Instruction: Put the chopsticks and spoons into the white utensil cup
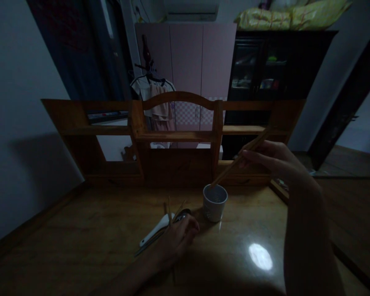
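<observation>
My right hand (269,156) is raised at the right, its fingers pinched on wooden chopsticks (230,170). Their lower ends reach down to the far rim of a white, patterned holder cup (214,207), which stands upright on the table. Lower down, my left hand (181,240) rests near the tabletop with curled fingers. Thin wooden chopsticks (169,211) stick up from behind it and seem to be in its grasp, though the grip itself is hidden. Beside this hand lie a white spoon (156,231) and a dark, shiny spoon (183,213), partly covered.
The wooden table (89,222) carries a low shelf unit (179,135) along its back edge. A bright light reflection (260,256) shows on the right of the tabletop. Behind stand a pink wardrobe (186,57), a dark cabinet (280,70) and hanging clothes (157,92).
</observation>
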`<state>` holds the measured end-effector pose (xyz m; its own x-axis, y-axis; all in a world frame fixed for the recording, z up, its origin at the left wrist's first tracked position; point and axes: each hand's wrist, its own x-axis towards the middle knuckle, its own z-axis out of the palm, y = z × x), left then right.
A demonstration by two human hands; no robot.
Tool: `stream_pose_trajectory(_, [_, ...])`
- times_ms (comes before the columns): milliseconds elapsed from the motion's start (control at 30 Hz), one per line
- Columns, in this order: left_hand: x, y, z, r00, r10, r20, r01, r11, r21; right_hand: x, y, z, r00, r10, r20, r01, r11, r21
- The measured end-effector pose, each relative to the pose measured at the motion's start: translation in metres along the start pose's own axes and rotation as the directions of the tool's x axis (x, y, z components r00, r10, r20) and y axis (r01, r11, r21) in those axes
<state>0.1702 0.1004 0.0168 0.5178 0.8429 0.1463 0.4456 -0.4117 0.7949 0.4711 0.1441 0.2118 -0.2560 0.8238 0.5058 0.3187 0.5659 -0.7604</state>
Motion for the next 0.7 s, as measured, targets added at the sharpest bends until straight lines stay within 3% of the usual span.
stream_pose_trajectory(100, [0.000, 0.001, -0.001, 0.999, 0.033, -0.014, -0.032, 0.998, 0.063, 0.004, 0.014, -0.004, 0.998, 0.060, -0.019, -0.060, 0.998, -0.031])
stream_pose_trajectory(300, [0.001, 0.002, 0.000, 0.999, 0.034, 0.002, -0.034, 0.996, 0.077, 0.021, 0.047, 0.015, 0.938, 0.185, 0.294, -0.175, 0.983, -0.063])
stream_pose_trajectory(567, [0.002, 0.006, -0.001, 0.998, 0.057, 0.001, -0.057, 0.989, 0.139, 0.032, 0.071, 0.050, 0.828, 0.226, 0.514, -0.224, 0.972, -0.067])
stream_pose_trajectory(700, [0.001, 0.008, -0.001, 0.997, 0.072, 0.002, -0.072, 0.988, 0.136, 0.036, 0.074, 0.061, 0.795, 0.240, 0.557, -0.212, 0.970, -0.115])
